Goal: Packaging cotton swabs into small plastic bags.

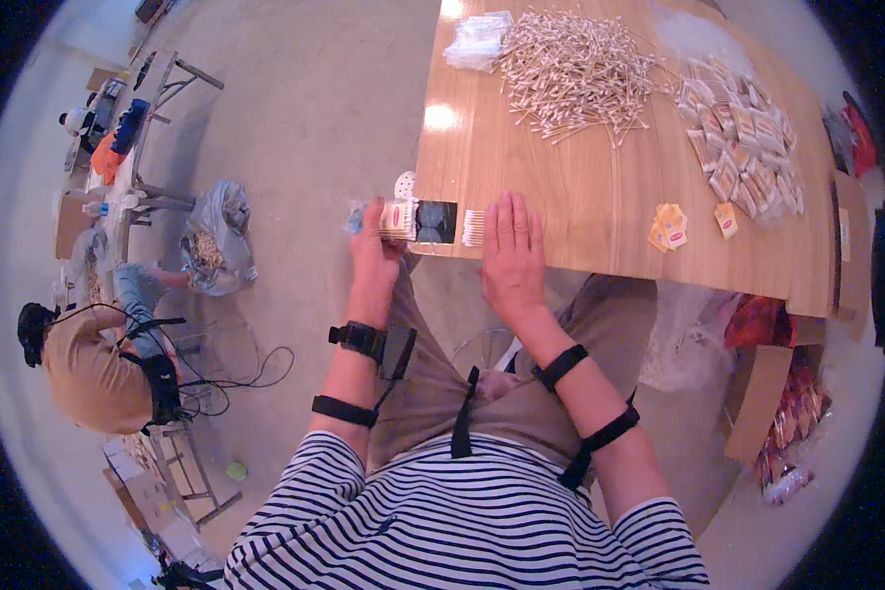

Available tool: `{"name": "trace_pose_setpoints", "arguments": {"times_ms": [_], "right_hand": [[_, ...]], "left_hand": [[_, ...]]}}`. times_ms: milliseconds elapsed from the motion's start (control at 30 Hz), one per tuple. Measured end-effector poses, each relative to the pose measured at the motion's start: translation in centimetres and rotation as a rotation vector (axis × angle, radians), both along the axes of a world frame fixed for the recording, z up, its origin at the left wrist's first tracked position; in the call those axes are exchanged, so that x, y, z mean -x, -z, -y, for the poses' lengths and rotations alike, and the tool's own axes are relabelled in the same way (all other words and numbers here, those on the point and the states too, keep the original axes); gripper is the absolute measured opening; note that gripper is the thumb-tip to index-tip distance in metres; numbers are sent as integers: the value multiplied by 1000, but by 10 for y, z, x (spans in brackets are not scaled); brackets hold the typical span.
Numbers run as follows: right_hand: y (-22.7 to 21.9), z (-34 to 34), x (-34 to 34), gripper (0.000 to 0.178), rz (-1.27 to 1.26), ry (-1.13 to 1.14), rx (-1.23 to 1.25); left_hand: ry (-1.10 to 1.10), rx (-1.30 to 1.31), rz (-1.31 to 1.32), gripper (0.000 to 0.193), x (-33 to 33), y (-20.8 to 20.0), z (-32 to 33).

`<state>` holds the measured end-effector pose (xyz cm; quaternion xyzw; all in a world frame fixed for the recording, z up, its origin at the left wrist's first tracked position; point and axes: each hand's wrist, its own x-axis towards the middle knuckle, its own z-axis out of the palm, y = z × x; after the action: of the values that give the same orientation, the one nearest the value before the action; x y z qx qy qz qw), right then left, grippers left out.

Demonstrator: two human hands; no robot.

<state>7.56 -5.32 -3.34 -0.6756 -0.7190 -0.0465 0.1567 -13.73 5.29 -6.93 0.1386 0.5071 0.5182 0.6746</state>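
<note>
At the table's near left corner, my left hand (372,251) is closed round a small clear packet of cotton swabs (396,218) with a yellow-and-white label card. Right beside the packet, a dark shiny square (436,222) lies at the table edge. My right hand (513,251) lies flat, its fingers stretched out and side by side, palm down on the wood. From under its left side stick out the ends of a short row of cotton swabs (473,228); the rest of them is hidden by the hand.
A big heap of loose swabs (580,74) covers the table's far part, beside clear bags (477,41). Filled packets (747,147) pile up at the right, near loose yellow cards (669,227). A cardboard box (757,403) stands below right. Another person (98,369) sits at the left.
</note>
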Motion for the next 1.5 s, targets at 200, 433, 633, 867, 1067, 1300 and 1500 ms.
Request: {"name": "trace_pose_setpoints", "arguments": {"times_ms": [200, 433, 633, 867, 1067, 1300, 1500], "right_hand": [[-12, 0, 1, 63, -31, -23, 41], [-12, -11, 26, 84, -96, -46, 62], [-18, -24, 51, 103, -99, -83, 122], [-17, -32, 62, 107, -87, -61, 154], [-20, -38, 74, 92, -46, -86, 157], [-18, -40, 82, 91, -136, -45, 168], [-11, -42, 86, 104, -167, -17, 79]], "left_hand": [[-81, 50, 186, 20, -9, 8, -3], [-81, 257, 346, 18, -14, 9, -7], [15, 262, 543, 27, 4, 45, -10], [-13, 297, 434, 22, -13, 9, -4], [85, 139, 372, 20, 1, 29, 0], [-113, 68, 86, 21, -19, 13, 2], [-228, 7, -40, 29, -30, -6, 3]]}}
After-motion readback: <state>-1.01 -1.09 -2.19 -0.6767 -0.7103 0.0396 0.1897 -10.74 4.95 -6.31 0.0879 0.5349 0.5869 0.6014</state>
